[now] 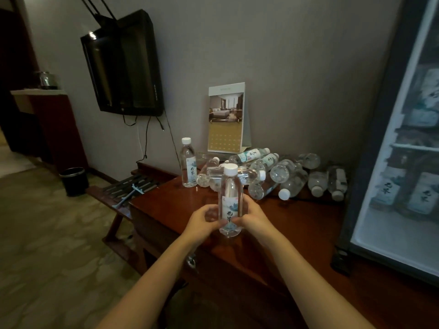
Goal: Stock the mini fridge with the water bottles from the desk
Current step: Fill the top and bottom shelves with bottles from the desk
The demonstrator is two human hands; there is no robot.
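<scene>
Shiny brown tabletop (297,224) close by, both hands at its near edge. Curled snug round one upright water bottle (231,200): left hand (202,222) and right hand (254,219), fingers (209,211) hugging its lower half, white cap (231,169) on top. Keep it straight and hold tight, as likely slippery. Lift clear of the pile of bottles (285,173) lying behind, so as not to bump them. Then carry right to the mini fridge (373,162) and stand it beside those already inside.
</scene>
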